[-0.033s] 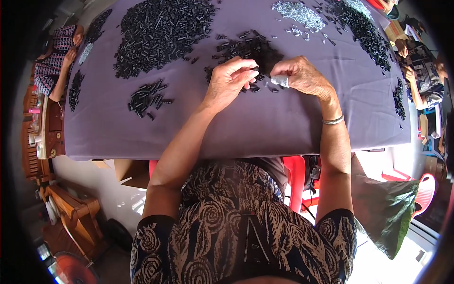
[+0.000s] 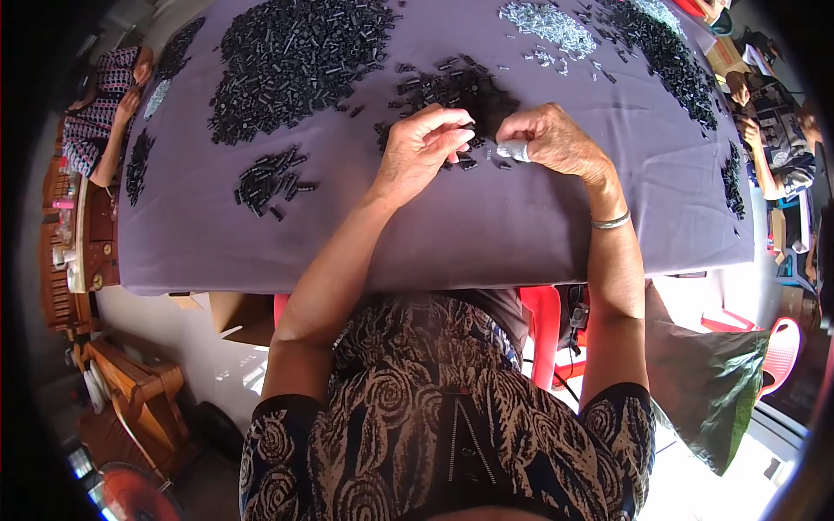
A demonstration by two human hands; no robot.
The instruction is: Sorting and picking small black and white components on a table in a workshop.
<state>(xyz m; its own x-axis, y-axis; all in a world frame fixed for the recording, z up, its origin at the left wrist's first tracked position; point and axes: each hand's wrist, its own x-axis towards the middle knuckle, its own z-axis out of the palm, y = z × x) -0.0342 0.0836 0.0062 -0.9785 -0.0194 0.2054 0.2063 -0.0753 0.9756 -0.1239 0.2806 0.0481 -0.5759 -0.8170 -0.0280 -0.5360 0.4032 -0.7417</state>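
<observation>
My left hand point(image 2: 426, 149) is closed in a pinch above the tablecloth. Whatever sits between its thumb and fingers is too small to make out. Facing it across a narrow gap, my right hand point(image 2: 556, 143) is closed too, with a white wrap point(image 2: 514, 151) around a fingertip, probably the thumb. Any piece in its fingers is hidden. Just behind both hands lies a loose heap of small black cylindrical pieces point(image 2: 452, 87), partly covered by them. A smaller pile of black pieces point(image 2: 271, 181) rests to the left of my left hand.
A purple cloth point(image 2: 486, 234) covers the table. Farther back are a large black heap point(image 2: 295, 65) and a pile of small silvery pieces point(image 2: 549, 30). More black pieces point(image 2: 673, 65) run along the right. One person point(image 2: 104, 113) sits at the left edge, another person point(image 2: 773, 130) at the right.
</observation>
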